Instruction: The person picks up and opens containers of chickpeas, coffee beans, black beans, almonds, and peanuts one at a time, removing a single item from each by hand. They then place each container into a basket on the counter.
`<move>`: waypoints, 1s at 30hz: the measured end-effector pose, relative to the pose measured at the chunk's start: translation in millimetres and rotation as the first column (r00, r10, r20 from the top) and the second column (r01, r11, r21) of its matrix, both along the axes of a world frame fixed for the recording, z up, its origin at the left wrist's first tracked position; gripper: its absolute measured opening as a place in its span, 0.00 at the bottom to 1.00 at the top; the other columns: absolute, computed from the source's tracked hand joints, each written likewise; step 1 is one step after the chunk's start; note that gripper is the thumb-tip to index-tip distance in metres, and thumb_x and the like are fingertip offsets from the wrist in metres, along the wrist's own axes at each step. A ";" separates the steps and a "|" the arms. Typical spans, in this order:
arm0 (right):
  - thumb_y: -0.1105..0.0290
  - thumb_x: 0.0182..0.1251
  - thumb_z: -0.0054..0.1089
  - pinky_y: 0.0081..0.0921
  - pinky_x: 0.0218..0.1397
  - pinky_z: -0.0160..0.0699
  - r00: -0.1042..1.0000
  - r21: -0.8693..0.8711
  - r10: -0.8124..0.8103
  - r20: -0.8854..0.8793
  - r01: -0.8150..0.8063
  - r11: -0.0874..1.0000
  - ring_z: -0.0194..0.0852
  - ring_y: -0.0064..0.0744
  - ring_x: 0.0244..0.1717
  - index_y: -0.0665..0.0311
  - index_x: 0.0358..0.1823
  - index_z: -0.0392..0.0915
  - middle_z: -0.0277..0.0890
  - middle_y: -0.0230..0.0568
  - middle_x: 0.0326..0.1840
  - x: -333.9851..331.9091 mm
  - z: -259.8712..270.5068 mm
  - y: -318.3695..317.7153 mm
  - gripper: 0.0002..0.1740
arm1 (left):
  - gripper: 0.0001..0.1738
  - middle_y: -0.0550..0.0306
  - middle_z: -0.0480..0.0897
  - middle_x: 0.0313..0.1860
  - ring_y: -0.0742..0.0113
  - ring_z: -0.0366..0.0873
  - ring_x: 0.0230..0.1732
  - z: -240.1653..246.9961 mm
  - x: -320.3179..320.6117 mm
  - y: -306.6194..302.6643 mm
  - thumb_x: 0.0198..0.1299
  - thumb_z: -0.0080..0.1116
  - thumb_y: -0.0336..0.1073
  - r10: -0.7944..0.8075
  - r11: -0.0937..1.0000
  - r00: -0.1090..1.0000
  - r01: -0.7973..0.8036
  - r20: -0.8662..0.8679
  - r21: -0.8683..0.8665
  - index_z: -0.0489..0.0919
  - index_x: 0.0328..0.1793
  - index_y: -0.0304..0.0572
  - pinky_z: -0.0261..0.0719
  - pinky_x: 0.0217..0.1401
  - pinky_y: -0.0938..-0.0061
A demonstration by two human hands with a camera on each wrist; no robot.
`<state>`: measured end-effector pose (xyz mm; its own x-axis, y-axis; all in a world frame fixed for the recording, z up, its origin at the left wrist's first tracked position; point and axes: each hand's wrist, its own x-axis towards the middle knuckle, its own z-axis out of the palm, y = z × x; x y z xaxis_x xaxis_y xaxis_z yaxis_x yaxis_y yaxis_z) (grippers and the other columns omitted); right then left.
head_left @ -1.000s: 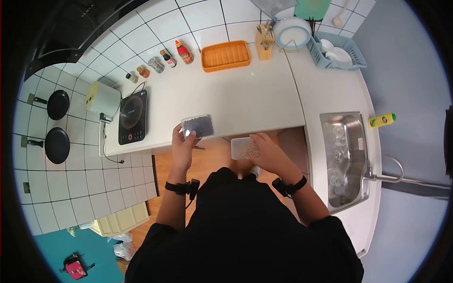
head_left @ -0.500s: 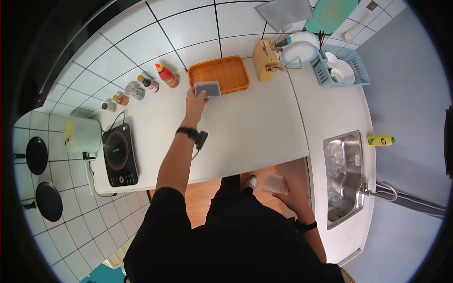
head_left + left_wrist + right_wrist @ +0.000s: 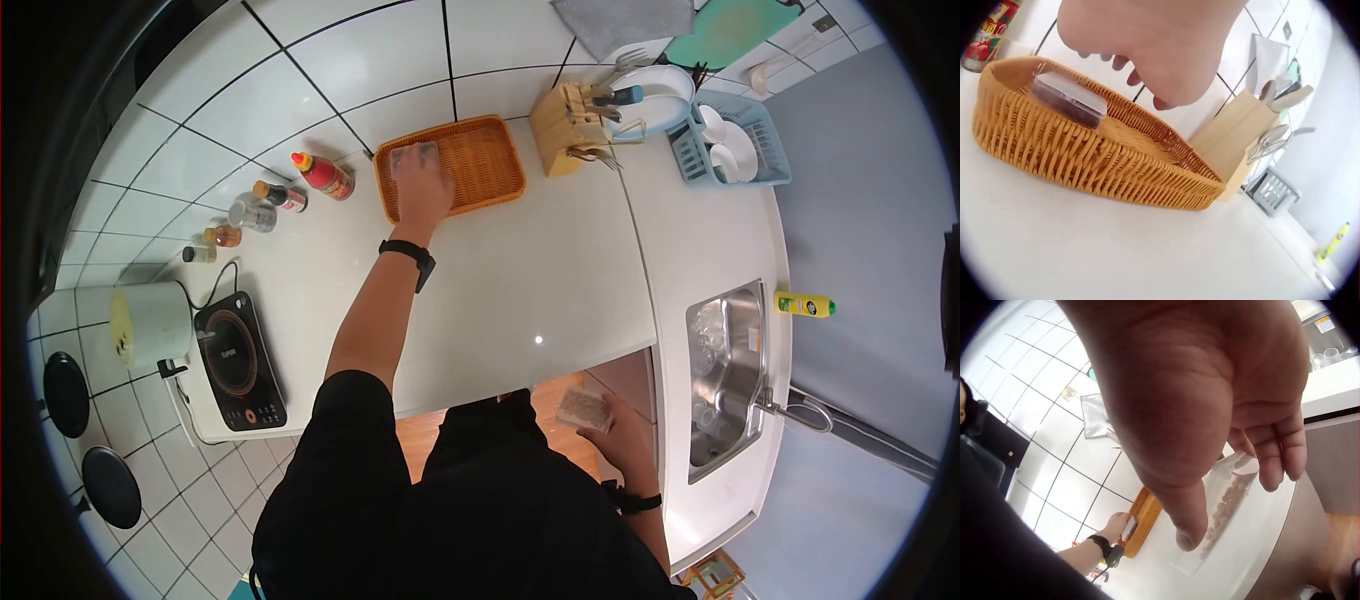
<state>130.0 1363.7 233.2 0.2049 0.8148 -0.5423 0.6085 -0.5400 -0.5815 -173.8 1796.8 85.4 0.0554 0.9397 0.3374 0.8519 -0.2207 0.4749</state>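
A clear plastic box (image 3: 1069,100) with dark contents lies in the left part of the orange wicker basket (image 3: 488,165). Above it is my left hand (image 3: 426,190), its fingertips apart from the box in the left wrist view. Low on the right, off the counter's front edge, my right hand (image 3: 628,438) holds a second clear plastic box (image 3: 1230,503) between thumb and fingers. Small, pale, bean-like pieces fill part of that box.
Left of the basket stand a red sauce bottle (image 3: 325,176) and several seasoning containers. A wooden knife block (image 3: 560,130) is close on its right. An induction cooker (image 3: 238,360) sits at far left, a steel sink (image 3: 725,420) at right.
My left hand has carried the dark-filled box from the counter's front up to the basket and let it go inside. The right hand has moved to the right and lower with its box.
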 end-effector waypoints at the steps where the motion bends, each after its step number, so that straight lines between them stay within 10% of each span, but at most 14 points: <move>1: 0.64 0.50 0.82 0.40 0.62 0.79 1.000 -0.042 -0.002 -0.013 0.001 0.999 0.77 0.53 0.63 0.71 0.67 0.71 0.73 0.55 0.64 -1.7 0.0 2.5 0.43 | 0.30 0.31 0.67 0.75 0.36 0.58 0.79 -5.1 4.5 -3.1 0.66 0.60 0.42 -0.046 0.999 0.988 0.042 -0.146 -0.031 0.72 0.69 0.29 0.62 0.78 0.48; 8: 0.64 0.52 0.81 0.40 0.64 0.78 0.998 -0.042 0.069 0.009 -0.068 0.997 0.74 0.53 0.65 0.71 0.68 0.70 0.70 0.55 0.68 -8.7 0.0 27.4 0.43 | 0.37 0.35 0.64 0.79 0.41 0.59 0.81 -10.5 3.6 4.0 0.75 0.46 0.58 -0.074 0.931 0.935 -0.060 -0.348 -0.360 0.67 0.77 0.33 0.59 0.80 0.46; 30: 0.66 0.55 0.79 0.41 0.70 0.73 0.978 0.293 0.198 0.066 -0.209 0.933 0.69 0.57 0.68 0.73 0.71 0.65 0.64 0.59 0.71 -23.7 -12.4 167.2 0.44 | 0.36 0.37 0.66 0.78 0.43 0.59 0.81 -26.4 -23.0 4.2 0.75 0.48 0.56 -0.058 0.980 0.957 0.000 -0.285 -0.198 0.70 0.76 0.34 0.58 0.81 0.47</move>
<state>106.3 1530.9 220.7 0.0321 0.9639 -0.2645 0.7100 -0.2082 -0.6727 -196.8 1801.0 59.0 0.1512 0.9819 0.1145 0.9533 -0.1755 0.2459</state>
